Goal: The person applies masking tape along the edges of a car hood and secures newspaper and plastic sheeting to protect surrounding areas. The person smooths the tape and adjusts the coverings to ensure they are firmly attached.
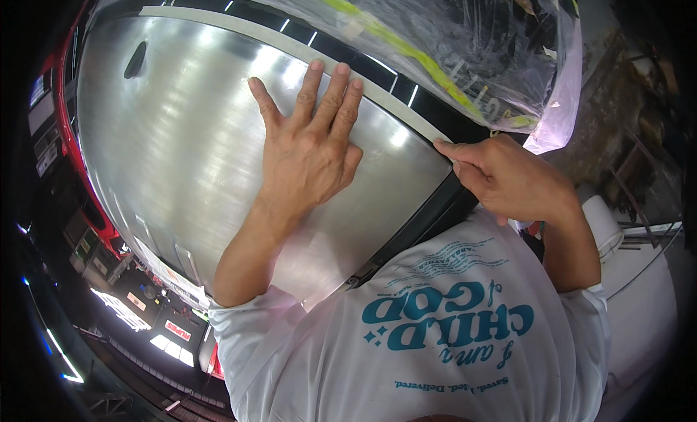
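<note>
A brushed silver metal car panel (174,124) spreads out in front of me. A pale strip of masking tape (225,21) runs along its far edge, beside a glossy black band (363,57). My left hand (308,142) lies on the panel with fingers spread, and its longer fingertips reach the tape. At the tape's right end, by the panel's corner, my right hand (512,175) has its index fingertip on the strip and its thumb close below. Its other fingers are curled, and what lies under them is hidden.
Clear plastic sheeting (465,37) with a yellow-green tape line (385,41) covers the area beyond the black band. A dark slot (136,59) opens in the panel at far left. Dark trim (421,230) borders its near right side. A red car (91,204) stands at left.
</note>
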Tool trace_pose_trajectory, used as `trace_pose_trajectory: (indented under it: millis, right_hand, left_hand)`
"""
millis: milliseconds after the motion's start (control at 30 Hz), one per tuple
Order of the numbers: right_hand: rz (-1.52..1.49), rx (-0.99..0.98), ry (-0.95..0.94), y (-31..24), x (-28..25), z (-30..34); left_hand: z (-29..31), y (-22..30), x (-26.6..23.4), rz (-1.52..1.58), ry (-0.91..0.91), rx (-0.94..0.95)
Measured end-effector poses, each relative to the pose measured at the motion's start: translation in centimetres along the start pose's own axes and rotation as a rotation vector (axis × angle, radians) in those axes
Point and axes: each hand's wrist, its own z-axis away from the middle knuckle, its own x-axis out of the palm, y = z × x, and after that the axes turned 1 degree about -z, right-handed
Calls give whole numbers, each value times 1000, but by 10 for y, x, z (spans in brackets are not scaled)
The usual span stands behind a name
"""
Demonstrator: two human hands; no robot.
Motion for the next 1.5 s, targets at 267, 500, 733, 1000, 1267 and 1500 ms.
trace_pose_trajectory:
  millis: [267,500,733,1000,1267,1500]
  right_hand:
    - [42,19,15,-1,5,0]
    - [84,-63,40,5,9,-4]
    - [143,-141,86,10,10,-8]
    - [137,-100,49,0,4,-5]
    - [242,-238,76,16,5,-10]
    - [260,-241,30,18,0,-11]
  left_hand:
    - [1,-3,4,-2,-1,21]
    - [2,-1,4,20,-9,-1]
    - [5,7,2,71,9,82]
    - [-2,48,3,128,77,83]
    - [12,73,0,306,87,153]
    - [21,35,4,421,302,-39]
